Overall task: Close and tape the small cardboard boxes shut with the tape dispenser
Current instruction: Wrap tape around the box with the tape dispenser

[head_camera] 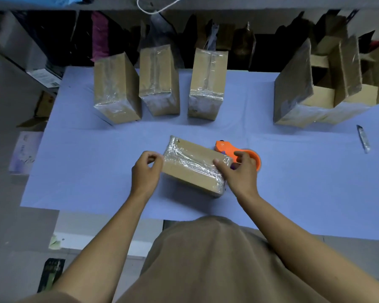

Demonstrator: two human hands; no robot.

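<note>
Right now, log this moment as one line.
left hand: at box end | right hand: gripping tape dispenser | box: taped, closed

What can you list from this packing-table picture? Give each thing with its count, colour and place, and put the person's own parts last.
taped box: 1, brown, lying at table centre between the hands
standing taped boxes: 3, brown, upright in a row at the far left of the table
open boxes: a cluster, exact count unclear, brown, far right
tape dispenser: 1, orange, just right of the centre box
utility knife: 1, grey, right edge of the table
table cover: 1, light blue
left hand: fingers curled at the box's left end
right hand: grips the dispenser, thumb on the box
</note>
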